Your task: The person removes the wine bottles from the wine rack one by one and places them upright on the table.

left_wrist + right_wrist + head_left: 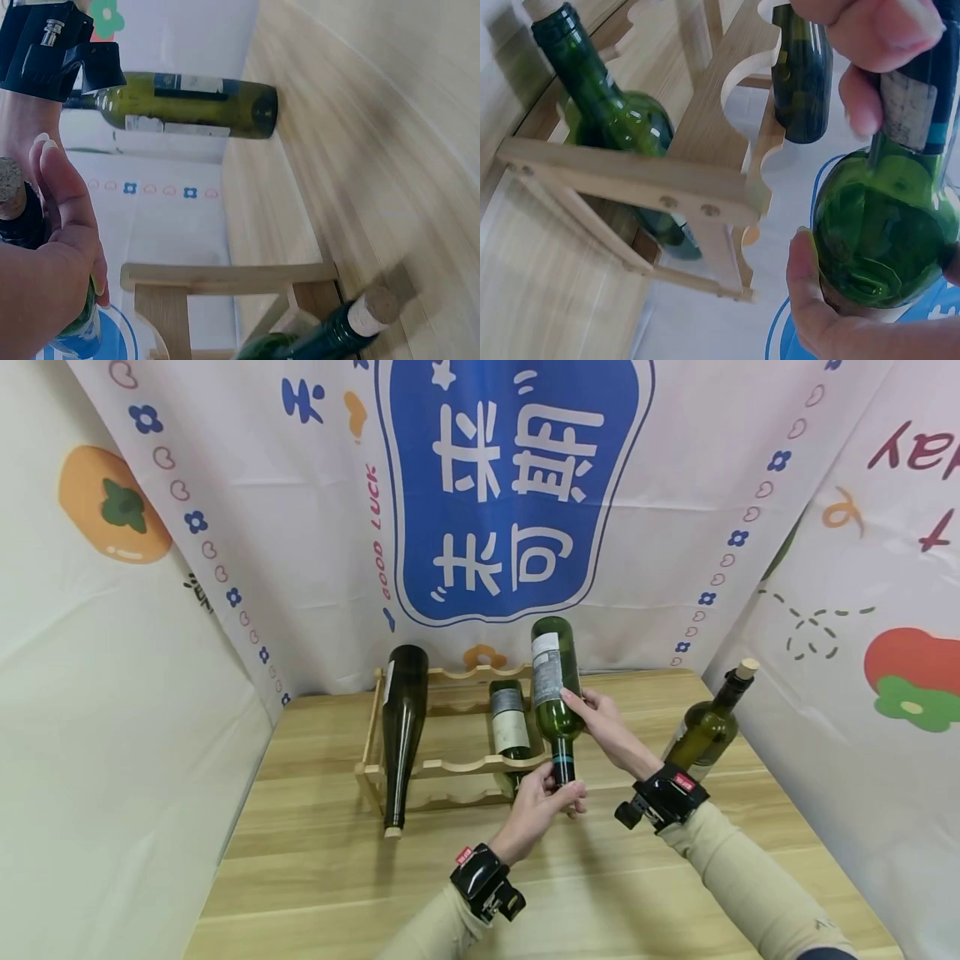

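Note:
A green wine bottle (557, 672) with a pale label hangs above the right end of the wooden wine rack (465, 766), its base toward the back and its neck toward me. My left hand (534, 810) grips the bottle's neck close to the cork (10, 187). Around the lower body and shoulder curl the fingers of my right hand (606, 727). On the rack's top left rests a dark bottle (405, 718), neck forward. Another labelled bottle (510, 727) lies in the lower tier at the right, partly hidden by the rack bar.
A corked green bottle (705, 735) stands upright on the wooden table (315, 860), right of the rack and beyond my right wrist. Printed cloth (322, 527) hangs behind the table and along both sides.

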`<state>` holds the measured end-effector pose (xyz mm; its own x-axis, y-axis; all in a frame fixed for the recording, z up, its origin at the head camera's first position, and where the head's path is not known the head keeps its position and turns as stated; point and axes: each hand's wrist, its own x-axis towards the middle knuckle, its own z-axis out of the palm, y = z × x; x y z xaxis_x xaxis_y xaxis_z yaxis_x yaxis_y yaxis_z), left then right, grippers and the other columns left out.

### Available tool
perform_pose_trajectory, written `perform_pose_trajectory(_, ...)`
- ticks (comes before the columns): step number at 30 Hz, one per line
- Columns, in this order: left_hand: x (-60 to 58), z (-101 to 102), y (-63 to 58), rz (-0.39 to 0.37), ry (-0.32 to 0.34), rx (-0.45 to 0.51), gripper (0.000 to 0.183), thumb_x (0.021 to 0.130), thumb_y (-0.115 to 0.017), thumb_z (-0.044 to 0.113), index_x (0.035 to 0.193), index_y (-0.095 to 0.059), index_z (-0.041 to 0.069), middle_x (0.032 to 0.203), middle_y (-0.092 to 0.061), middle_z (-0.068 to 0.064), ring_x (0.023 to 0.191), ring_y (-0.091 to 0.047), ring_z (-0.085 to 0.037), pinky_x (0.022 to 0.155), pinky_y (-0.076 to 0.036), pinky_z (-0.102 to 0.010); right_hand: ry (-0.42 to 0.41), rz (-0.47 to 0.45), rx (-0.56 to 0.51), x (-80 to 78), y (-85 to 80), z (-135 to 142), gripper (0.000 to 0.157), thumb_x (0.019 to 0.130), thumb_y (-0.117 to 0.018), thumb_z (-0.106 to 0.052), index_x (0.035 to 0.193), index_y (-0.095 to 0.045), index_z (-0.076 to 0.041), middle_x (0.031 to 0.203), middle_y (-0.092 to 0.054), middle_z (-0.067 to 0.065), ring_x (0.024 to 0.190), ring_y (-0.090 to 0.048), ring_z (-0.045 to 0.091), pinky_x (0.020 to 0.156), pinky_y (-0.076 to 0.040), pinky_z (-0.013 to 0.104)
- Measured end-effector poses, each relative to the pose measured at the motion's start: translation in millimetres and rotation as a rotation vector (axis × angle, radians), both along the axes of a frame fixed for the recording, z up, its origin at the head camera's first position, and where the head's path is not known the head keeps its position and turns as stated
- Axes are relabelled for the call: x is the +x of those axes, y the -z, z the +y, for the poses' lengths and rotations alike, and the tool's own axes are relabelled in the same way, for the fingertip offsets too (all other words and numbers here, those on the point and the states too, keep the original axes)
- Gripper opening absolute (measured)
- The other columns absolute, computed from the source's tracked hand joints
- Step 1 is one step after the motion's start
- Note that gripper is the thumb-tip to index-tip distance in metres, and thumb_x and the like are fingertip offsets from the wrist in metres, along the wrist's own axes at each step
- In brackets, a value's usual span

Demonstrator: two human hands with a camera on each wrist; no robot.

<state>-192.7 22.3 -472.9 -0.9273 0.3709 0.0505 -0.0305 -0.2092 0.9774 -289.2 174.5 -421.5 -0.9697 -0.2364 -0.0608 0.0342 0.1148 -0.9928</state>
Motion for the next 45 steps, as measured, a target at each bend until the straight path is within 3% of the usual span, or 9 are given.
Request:
perform_pose_trajectory(4,-0.3,8,-0.6,0.003,0.016,-0.010,0.030,0.093,-0.063,0.015,0.115,-0.054,-0.003,0.101,-0.065,-0.028,0.071,-0.066,-0.011,0.078,-0.056,-0.053,0.024,-0.004,0.001,1.2,2.7,11,0.060,0.100,-0.048,-0.041,0.134,-0.044,0.008,0.105,-0.065,0.005,0.088,-0.065,0.007,0.084,-0.053,0.021)
perform_pose_trajectory(12,2.9,22,2.5,-0.012,0.046,-0.014,0.030,0.094,-0.062,0.017,0.116,-0.055,-0.002,0.103,-0.065,-0.030,0.071,-0.065,-0.009,0.071,-0.058,-0.036,0.051,-0.019,0.037,7.5,7.5,28,0.063,0.098,-0.049,-0.046,0.135,-0.044,0.005,0.114,-0.064,0.013,0.090,-0.066,0.006,0.085,-0.053,0.021)
perform_pose_trajectory(19,5.9,33,7.5,-0.020,0.085,0.007,0.027,0.095,-0.060,0.014,0.114,-0.054,-0.004,0.107,-0.059,-0.039,0.073,-0.064,-0.012,0.072,-0.058,-0.036,0.073,-0.014,0.054,12.3,13.8,40,0.062,0.099,-0.047,-0.045,0.135,-0.045,0.006,0.108,-0.066,0.008,0.088,-0.065,0.006,0.082,-0.053,0.021)
perform_pose_trajectory(28,5.9,43,9.0,-0.037,0.102,0.028,0.027,0.094,-0.061,0.015,0.112,-0.054,-0.004,0.102,-0.063,-0.034,0.072,-0.064,-0.012,0.065,-0.055,-0.022,0.123,-0.016,0.058,13.7,20.1,52,0.064,0.099,-0.047,-0.046,0.136,-0.044,0.007,0.102,-0.066,0.003,0.084,-0.065,0.004,0.079,-0.053,0.020)
perform_pose_trajectory(32,5.7,46,7.9,-0.030,0.127,0.021,0.033,0.095,-0.060,0.016,0.116,-0.052,-0.008,0.105,-0.061,-0.039,0.071,-0.063,-0.011,0.066,-0.054,-0.023,0.140,0.012,0.105,16.7,21.2,56,0.065,0.100,-0.043,-0.048,0.134,-0.045,0.007,0.108,-0.065,0.014,0.084,-0.063,0.005,0.078,-0.052,0.020)
perform_pose_trajectory(36,5.2,50,5.6,-0.033,0.136,0.032,0.033,0.095,-0.060,0.017,0.115,-0.052,-0.009,0.104,-0.061,-0.039,0.070,-0.064,-0.011,0.066,-0.054,-0.025,0.167,0.171,0.210,24.4,25.7,62,0.059,0.105,-0.031,-0.042,0.140,-0.043,0.003,0.128,-0.057,0.025,0.100,-0.062,0.015,0.085,-0.051,0.025)
perform_pose_trajectory(39,4.9,51,3.2,-0.043,0.134,0.043,0.027,0.095,-0.060,0.016,0.110,-0.054,-0.006,0.098,-0.064,-0.032,0.069,-0.065,-0.010,0.065,-0.054,-0.024,0.216,0.423,0.349,34.1,31.8,66,0.046,0.106,-0.031,-0.022,0.145,-0.038,0.001,0.139,-0.051,0.024,0.119,-0.057,0.031,0.098,-0.049,0.041)
perform_pose_trajectory(42,3.9,52,1.4,-0.045,0.138,0.042,0.025,0.095,-0.059,0.016,0.109,-0.055,-0.004,0.097,-0.063,-0.034,0.068,-0.064,-0.009,0.064,-0.054,-0.023,0.260,0.744,0.536,46.1,38.4,67,0.051,0.094,-0.045,0.002,0.145,-0.041,-0.001,0.143,-0.048,0.024,0.125,-0.051,0.039,0.098,-0.047,0.050)
perform_pose_trajectory(45,1.2,54,-0.3,-0.042,0.145,0.036,0.027,0.096,-0.058,0.017,0.111,-0.055,-0.006,0.099,-0.060,-0.039,0.067,-0.064,-0.008,0.063,-0.053,-0.022,0.260,1.029,0.701,54.4,44.3,70,0.069,0.074,-0.051,0.014,0.141,-0.047,-0.003,0.143,-0.047,0.024,0.123,-0.051,0.038,0.092,-0.049,0.046)
